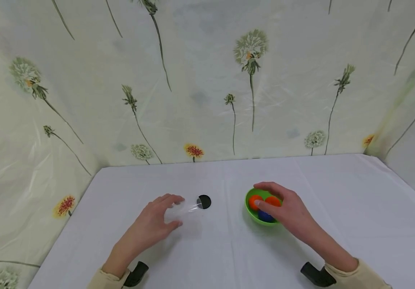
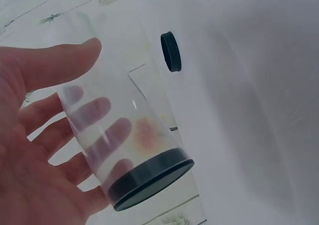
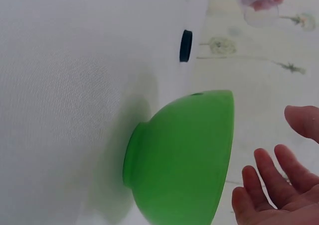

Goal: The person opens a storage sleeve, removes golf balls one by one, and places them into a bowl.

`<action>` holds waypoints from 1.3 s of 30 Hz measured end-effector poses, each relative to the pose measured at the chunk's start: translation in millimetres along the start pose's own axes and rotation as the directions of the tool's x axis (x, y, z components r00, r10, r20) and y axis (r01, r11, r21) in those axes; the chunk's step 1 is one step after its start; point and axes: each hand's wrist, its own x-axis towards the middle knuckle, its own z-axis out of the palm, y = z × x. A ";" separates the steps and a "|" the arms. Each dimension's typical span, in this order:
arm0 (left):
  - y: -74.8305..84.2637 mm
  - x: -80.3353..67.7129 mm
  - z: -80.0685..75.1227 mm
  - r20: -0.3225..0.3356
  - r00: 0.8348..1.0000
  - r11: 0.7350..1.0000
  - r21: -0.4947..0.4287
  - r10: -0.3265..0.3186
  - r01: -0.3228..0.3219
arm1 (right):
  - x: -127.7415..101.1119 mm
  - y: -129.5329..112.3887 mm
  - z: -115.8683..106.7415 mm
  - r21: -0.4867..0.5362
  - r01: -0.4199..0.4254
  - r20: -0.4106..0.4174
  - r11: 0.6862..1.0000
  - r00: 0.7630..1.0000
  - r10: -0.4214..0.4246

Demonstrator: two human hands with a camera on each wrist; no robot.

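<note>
My left hand (image 1: 176, 212) grips a clear plastic jar (image 1: 186, 208) just above the white table, thumb on one side and fingers on the other. In the left wrist view the left hand (image 2: 99, 110) shows through the jar (image 2: 129, 130), which has a black base. A black lid (image 1: 204, 201) lies just beyond the jar's mouth. My right hand (image 1: 260, 195) hovers over a green bowl (image 1: 248, 205) with relaxed fingers and nothing in it. In the bowl lie two orange balls (image 1: 273, 200) and a blue ball (image 1: 265, 216). In the right wrist view the right hand (image 3: 279, 175) is spread beside the bowl (image 3: 184, 155).
A white cloth (image 1: 337, 192) covers the table. Walls of dandelion-print fabric (image 1: 207, 80) close it in at the back and both sides. The black lid (image 3: 185, 46) stands between the bowl and the jar.
</note>
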 end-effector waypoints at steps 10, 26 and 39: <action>-7.6 5.5 -6.6 -0.116 0.993 0.997 -0.078 0.015 -0.025 | -0.6 -5.5 8.1 0.014 0.003 0.001 1.000 1.000 -0.003; -30.7 20.1 -7.5 -0.215 0.963 0.929 -0.360 -0.165 0.079 | -5.9 -5.0 7.9 0.008 -0.034 0.016 0.999 0.999 0.034; -45.1 33.1 1.7 -0.178 0.948 0.852 -0.504 -0.263 0.142 | -14.3 -2.6 10.9 0.052 -0.011 0.017 0.999 1.000 0.010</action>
